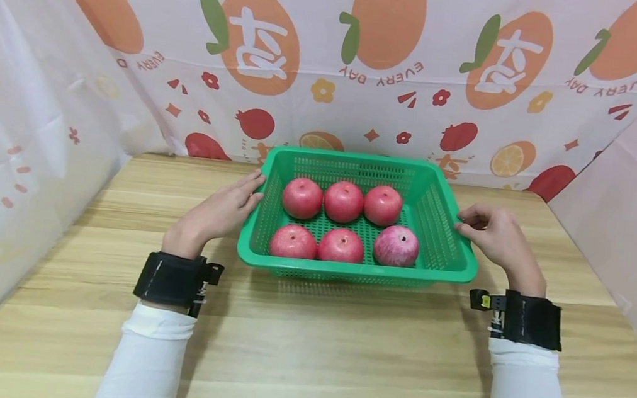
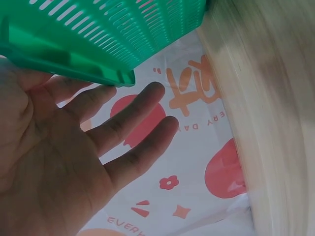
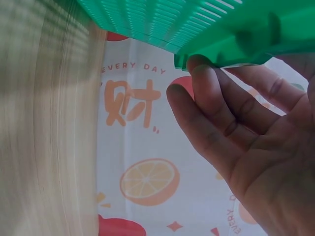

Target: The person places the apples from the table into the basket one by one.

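Observation:
A green plastic basket (image 1: 358,269) with slotted walls stands on the wooden table. Inside are two rows of round, apple-like fruit: a back row with a red one (image 1: 343,202) in its middle, and a front row with a streaked purplish one (image 1: 396,245) at the right. My left hand (image 1: 221,211) touches the basket's left rim, its fingers fairly straight; in the left wrist view two fingertips (image 2: 156,89) stand clear of the rim. On the opposite side, my right hand (image 1: 494,239) pinches the right rim between thumb and curled fingers (image 3: 202,81).
The light wooden table (image 1: 338,365) extends in front of the basket and to both sides. A white cloth (image 1: 314,123) printed with fruit hangs close behind the basket. More pale cloth (image 1: 32,155) hangs along the left and right sides. Each wrist wears a black strap (image 1: 172,279) with a small camera.

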`<state>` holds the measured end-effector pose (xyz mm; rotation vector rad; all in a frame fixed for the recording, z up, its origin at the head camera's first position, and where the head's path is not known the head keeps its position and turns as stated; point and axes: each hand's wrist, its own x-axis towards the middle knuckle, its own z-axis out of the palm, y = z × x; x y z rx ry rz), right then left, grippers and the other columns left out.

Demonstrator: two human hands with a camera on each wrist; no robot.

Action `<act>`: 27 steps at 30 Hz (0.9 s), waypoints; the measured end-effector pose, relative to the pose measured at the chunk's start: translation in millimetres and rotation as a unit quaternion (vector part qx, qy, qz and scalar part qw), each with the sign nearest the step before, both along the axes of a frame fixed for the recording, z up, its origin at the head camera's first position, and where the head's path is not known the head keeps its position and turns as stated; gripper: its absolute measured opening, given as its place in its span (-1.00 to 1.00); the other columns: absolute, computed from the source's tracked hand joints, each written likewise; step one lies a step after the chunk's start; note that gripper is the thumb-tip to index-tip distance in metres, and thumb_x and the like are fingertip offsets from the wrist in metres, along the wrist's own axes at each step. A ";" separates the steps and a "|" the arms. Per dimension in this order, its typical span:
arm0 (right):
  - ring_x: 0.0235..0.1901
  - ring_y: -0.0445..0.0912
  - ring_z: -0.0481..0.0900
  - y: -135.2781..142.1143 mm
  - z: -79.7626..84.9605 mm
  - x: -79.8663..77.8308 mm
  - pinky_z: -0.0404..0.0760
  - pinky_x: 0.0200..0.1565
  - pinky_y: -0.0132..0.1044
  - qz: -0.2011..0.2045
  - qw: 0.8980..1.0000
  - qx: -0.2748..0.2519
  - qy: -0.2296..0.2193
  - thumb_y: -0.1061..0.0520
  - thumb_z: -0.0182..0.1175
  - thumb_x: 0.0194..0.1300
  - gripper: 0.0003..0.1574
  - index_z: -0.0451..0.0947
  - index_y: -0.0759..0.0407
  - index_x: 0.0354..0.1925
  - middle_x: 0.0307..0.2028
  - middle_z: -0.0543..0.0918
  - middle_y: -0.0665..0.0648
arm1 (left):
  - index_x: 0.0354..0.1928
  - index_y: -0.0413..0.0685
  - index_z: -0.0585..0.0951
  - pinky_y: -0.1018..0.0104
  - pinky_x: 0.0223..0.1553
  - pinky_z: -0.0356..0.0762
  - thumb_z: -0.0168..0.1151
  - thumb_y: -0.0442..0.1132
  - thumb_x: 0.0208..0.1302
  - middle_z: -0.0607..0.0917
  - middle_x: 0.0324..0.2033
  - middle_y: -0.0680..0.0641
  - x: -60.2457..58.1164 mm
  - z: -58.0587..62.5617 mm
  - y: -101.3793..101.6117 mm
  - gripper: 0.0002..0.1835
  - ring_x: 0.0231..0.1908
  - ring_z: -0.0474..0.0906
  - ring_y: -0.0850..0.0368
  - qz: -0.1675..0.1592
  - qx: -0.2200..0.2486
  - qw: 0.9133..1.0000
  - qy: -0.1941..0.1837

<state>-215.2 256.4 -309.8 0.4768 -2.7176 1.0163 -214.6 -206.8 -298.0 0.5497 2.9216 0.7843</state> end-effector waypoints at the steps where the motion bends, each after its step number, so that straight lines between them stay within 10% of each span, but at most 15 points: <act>1: -0.33 -0.12 0.60 0.2 -0.3 0.2 0.53 -0.31 -0.58 -0.001 1.000 -0.001 -0.001 0.32 0.29 0.35 -0.81 0.65 0.48 -0.14 -0.29 0.71 0.29 | 0.56 -0.34 0.05 -0.22 0.45 0.00 -0.13 -0.17 0.64 -0.01 0.57 -0.30 0.1 0.3 0.5 -0.38 0.54 -0.09 -0.25 0.000 -0.001 1.000 0.000; 27: -0.27 -0.03 0.56 -1.3 3.2 -2.0 0.49 -0.29 -0.56 -0.003 1.000 0.005 -0.009 0.28 0.25 0.40 -0.79 0.62 0.46 -0.10 -0.27 0.68 0.28 | 0.57 -0.32 0.07 -0.25 0.44 0.02 -0.13 -0.15 0.64 0.02 0.56 -0.30 0.8 8.0 1.2 -0.38 0.52 -0.08 -0.32 0.011 -0.038 0.999 0.005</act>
